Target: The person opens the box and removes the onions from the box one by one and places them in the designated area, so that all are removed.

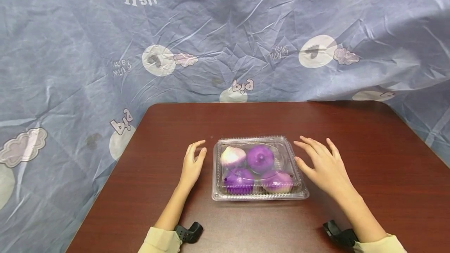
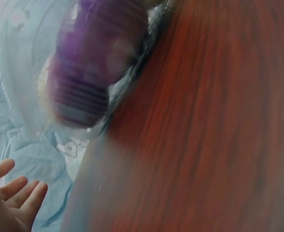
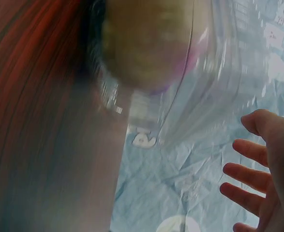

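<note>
A clear plastic clamshell box [image 1: 260,197] with its lid down sits on the table, between the two hands. Through the lid show a purple ball-like piece [image 1: 260,158], a white-and-purple piece [image 1: 233,156], a ridged purple piece [image 1: 239,181] and a purple-and-cream piece [image 1: 277,182]; their kind is unclear. To the left of the box, the left hand [image 1: 192,165] is held with loosely bent fingers, apart from it. On the other side the right hand [image 1: 325,167] spreads its fingers close to the box's right edge. Both hands hold nothing.
The dark red-brown wooden table [image 1: 168,128] extends around the box, its back edge against a wrinkled blue-grey printed cloth [image 1: 218,30]. Black straps with mounts [image 1: 190,232] are worn at both wrists, by the cream sleeves [image 1: 161,240].
</note>
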`<state>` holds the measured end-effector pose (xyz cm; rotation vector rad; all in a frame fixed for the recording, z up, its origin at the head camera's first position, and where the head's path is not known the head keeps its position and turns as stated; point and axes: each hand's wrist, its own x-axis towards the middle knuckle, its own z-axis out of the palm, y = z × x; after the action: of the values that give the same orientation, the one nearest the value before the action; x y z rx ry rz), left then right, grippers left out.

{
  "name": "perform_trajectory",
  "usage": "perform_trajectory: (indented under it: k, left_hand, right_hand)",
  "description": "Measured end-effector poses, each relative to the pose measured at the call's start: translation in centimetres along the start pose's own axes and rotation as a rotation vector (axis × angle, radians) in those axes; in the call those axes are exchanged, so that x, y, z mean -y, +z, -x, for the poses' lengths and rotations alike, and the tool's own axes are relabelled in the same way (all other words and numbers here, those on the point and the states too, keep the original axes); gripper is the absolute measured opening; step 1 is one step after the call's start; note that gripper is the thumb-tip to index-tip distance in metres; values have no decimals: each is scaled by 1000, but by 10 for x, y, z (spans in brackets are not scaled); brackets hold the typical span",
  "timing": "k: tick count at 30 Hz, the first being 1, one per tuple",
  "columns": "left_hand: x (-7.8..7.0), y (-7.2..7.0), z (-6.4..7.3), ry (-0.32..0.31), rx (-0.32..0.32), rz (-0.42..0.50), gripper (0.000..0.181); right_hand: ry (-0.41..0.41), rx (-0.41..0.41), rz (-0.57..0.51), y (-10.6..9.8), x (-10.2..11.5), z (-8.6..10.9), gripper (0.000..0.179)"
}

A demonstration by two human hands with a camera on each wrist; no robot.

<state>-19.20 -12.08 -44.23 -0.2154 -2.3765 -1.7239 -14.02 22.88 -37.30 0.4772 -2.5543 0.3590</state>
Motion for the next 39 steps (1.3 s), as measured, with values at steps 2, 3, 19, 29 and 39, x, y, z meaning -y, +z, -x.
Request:
perform_trajectory:
  k: [2,3,19,29,39]
  left_hand:
    - [-1,6,0,-1,9,21,39]
    - [-1,8,1,0,19,25,38]
    - [-15,23,14,-37,93,86,38]
    - [-6,28,21,-23,96,108,40]
    - [-5,27,19,-33,108,77,41]
  right_hand:
    - [-29,-8,-2,1,6,-2,42]
    - [-44,-10,-1,2,9,-3,42]
    - [-270,-53,-68,20,66,-17,38]
    - [-420,-27,-114,39,105,-17,38]
    - [-517,37,-86,52,124,-19,54]
